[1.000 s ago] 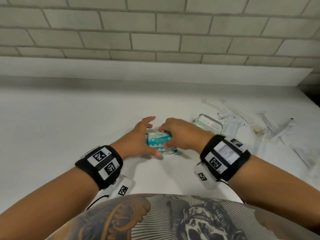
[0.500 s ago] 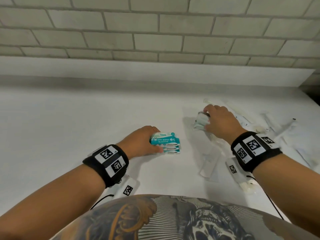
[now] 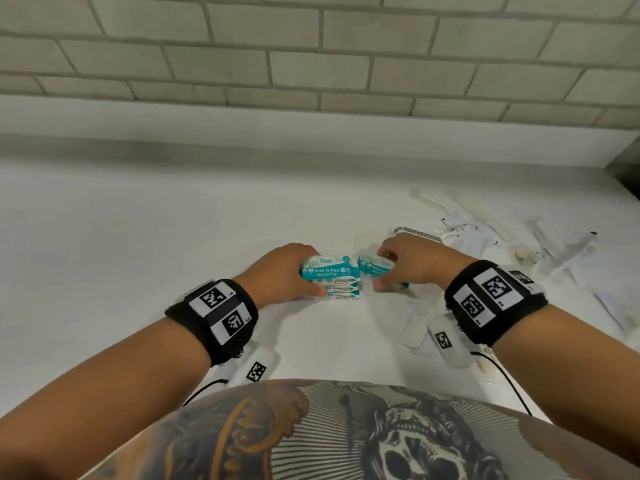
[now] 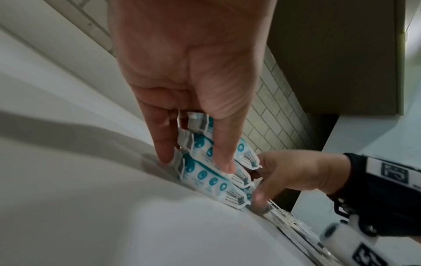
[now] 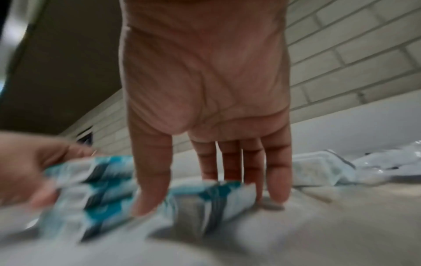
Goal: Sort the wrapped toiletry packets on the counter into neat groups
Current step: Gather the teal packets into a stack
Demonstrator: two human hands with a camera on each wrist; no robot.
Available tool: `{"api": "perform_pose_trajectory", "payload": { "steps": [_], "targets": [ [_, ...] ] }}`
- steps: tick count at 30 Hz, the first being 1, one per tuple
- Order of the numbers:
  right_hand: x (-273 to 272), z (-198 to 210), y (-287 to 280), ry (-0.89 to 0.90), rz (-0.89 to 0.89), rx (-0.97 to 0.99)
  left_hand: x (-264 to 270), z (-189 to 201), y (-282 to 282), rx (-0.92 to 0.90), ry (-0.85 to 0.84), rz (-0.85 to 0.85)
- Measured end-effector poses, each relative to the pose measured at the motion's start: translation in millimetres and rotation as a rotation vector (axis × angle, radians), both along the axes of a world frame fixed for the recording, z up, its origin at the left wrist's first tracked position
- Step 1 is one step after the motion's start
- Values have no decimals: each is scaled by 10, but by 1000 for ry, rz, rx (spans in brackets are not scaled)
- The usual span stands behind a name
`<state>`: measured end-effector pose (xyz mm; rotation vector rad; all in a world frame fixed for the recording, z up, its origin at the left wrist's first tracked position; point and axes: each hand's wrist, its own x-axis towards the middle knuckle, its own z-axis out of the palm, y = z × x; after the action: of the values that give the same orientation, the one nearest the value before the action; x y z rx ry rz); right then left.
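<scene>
A stack of teal-and-white mini wipes packets (image 3: pixel 329 277) lies on the white counter (image 3: pixel 138 254) in front of me. My left hand (image 3: pixel 306 271) grips its left end between thumb and fingers; the left wrist view shows the same hold (image 4: pixel 196 162) on the stack (image 4: pixel 205 172). My right hand (image 3: pixel 382 270) pinches one more wipes packet (image 3: pixel 374 266) just right of the stack, its edge touching or nearly touching it. In the blurred right wrist view, thumb and fingers of the right hand (image 5: pixel 208 201) curl round that packet (image 5: pixel 216 196), beside the stack (image 5: pixel 91 189).
A loose pile of white and clear-wrapped toiletry packets (image 3: pixel 485 240) spreads over the counter's right side. A flat white packet (image 3: pixel 414 323) lies under my right wrist. A brick wall (image 3: pixel 311 64) backs the counter. A dark edge (image 3: pixel 627 168) ends it at the far right.
My right hand left the stack, reached to the pile on the right, took a wipes packet and brought it back beside the stack. The left hand kept hold of the stack.
</scene>
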<state>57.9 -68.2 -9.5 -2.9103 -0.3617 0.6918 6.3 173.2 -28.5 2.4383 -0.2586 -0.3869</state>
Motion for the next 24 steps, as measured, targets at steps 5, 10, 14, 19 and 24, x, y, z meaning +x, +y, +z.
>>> {"api": "perform_pose_trajectory", "payload": {
  "steps": [5, 10, 14, 19, 24],
  "targets": [
    [11, 178, 79, -198, -39, 95, 1, 42, 9, -65, 75, 5],
    [-141, 519, 482, -230, 228, 258, 34, 108, 52, -268, 61, 75],
    [-186, 327, 570, -111, 315, 264, 29, 174, 30, -242, 5, 14],
    [141, 236, 28, -216, -63, 326, -1, 124, 11, -197, -4, 50],
    [239, -45, -346, -221, -114, -86, -5, 140, -2, -123, -14, 27]
  ]
}}
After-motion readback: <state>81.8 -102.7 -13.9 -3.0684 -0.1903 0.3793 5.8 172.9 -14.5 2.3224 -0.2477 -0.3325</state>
